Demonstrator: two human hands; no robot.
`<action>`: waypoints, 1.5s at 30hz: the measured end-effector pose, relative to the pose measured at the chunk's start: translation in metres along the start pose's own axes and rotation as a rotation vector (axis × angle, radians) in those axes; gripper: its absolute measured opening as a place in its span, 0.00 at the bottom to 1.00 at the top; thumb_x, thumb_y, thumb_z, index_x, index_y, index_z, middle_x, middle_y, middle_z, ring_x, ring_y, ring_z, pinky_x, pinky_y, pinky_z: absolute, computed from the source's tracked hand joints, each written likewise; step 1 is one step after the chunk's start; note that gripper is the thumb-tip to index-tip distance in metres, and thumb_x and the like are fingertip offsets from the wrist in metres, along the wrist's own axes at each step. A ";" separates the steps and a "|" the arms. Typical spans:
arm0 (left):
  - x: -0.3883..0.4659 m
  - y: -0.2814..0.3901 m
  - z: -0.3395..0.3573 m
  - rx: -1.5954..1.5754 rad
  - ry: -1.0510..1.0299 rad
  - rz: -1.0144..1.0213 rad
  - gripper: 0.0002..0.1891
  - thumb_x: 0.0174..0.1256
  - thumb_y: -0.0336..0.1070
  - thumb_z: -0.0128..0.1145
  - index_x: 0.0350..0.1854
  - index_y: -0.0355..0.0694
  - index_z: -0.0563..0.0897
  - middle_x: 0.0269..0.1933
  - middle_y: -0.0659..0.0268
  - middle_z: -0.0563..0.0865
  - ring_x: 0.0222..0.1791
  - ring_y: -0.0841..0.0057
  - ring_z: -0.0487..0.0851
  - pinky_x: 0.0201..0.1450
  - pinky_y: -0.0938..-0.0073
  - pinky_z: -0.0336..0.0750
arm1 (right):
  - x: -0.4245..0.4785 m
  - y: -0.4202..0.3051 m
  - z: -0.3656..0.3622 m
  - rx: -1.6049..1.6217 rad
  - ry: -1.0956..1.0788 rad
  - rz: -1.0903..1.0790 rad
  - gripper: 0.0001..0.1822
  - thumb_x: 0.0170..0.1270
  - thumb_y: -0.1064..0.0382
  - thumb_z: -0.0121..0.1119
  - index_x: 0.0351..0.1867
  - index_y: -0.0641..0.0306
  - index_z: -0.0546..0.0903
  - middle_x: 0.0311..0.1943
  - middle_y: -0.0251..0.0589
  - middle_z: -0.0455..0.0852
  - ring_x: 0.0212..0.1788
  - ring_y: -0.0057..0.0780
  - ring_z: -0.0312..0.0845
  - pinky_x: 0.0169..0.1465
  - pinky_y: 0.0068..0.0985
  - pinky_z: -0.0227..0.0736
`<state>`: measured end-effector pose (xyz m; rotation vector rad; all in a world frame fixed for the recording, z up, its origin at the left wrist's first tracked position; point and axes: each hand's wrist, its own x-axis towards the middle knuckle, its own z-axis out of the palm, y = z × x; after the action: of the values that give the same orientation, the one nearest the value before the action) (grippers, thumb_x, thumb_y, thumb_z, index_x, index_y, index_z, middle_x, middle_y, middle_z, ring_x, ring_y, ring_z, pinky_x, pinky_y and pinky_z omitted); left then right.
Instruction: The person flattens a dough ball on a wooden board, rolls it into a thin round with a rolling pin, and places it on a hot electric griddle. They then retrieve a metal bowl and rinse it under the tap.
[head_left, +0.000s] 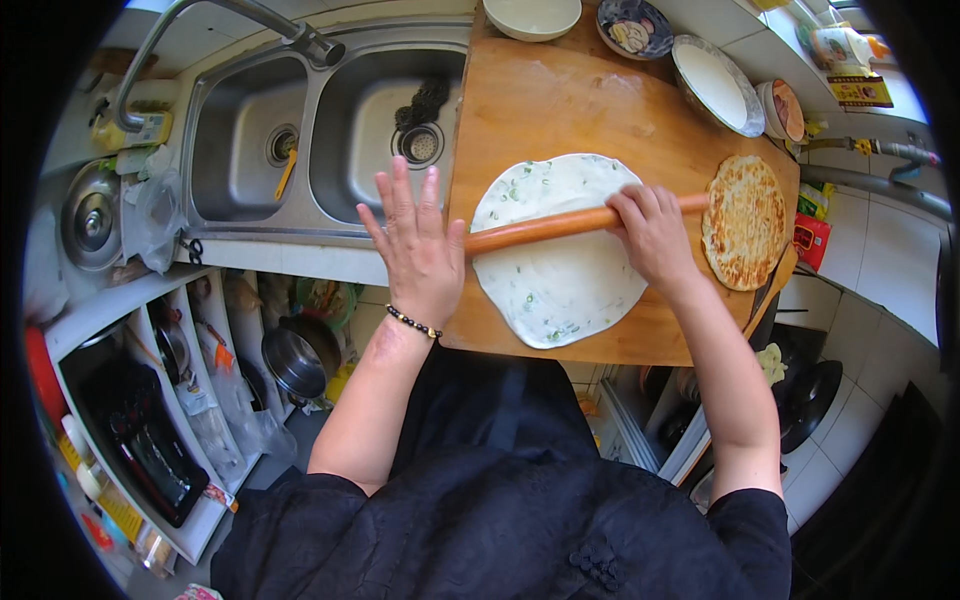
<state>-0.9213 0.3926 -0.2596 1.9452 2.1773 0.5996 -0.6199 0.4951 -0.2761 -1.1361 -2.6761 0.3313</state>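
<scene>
A wooden rolling pin (547, 230) lies slantwise across a flat round of dough flecked with green onion (566, 300), on a wooden board (555, 97). My right hand (651, 232) is closed around the pin right of its middle. My left hand (420, 247) is spread with its fingers apart, beside the pin's left end; whether the palm touches that end is hidden. A beaded bracelet (413, 321) circles my left wrist. The pin's right end reaches a browned flatbread (744, 223) at the board's right side.
Along the board's far edge stand a white bowl (532, 16), a dark patterned bowl (634, 28), a bowl of white contents (711, 84) and a smaller bowl (784, 111). A double steel sink (319, 142) adjoins the board's left. Below it is a shelf rack (187, 300) with pans.
</scene>
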 end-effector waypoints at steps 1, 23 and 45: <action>-0.005 0.006 -0.004 0.002 -0.026 0.042 0.32 0.76 0.38 0.51 0.81 0.42 0.60 0.84 0.51 0.48 0.85 0.52 0.39 0.80 0.40 0.27 | -0.020 -0.016 -0.005 -0.014 0.022 0.047 0.21 0.57 0.64 0.69 0.52 0.58 0.79 0.49 0.42 0.78 0.53 0.44 0.74 0.58 0.41 0.69; -0.131 -0.001 -0.006 0.073 -0.380 0.332 0.32 0.75 0.48 0.52 0.79 0.47 0.65 0.82 0.64 0.61 0.83 0.70 0.54 0.81 0.42 0.26 | -0.159 -0.146 0.006 0.023 0.131 0.354 0.14 0.61 0.68 0.64 0.48 0.57 0.79 0.44 0.42 0.79 0.46 0.43 0.76 0.52 0.40 0.70; 0.069 0.008 0.067 0.085 -0.070 -0.009 0.44 0.76 0.48 0.52 0.82 0.31 0.44 0.84 0.46 0.45 0.84 0.53 0.47 0.83 0.53 0.44 | 0.101 0.039 0.017 -0.044 0.108 0.112 0.14 0.68 0.53 0.62 0.47 0.58 0.79 0.45 0.40 0.79 0.52 0.43 0.74 0.55 0.38 0.68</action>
<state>-0.8988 0.4737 -0.3071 1.9654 2.2012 0.4375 -0.6663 0.5929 -0.2922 -1.2823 -2.5441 0.2243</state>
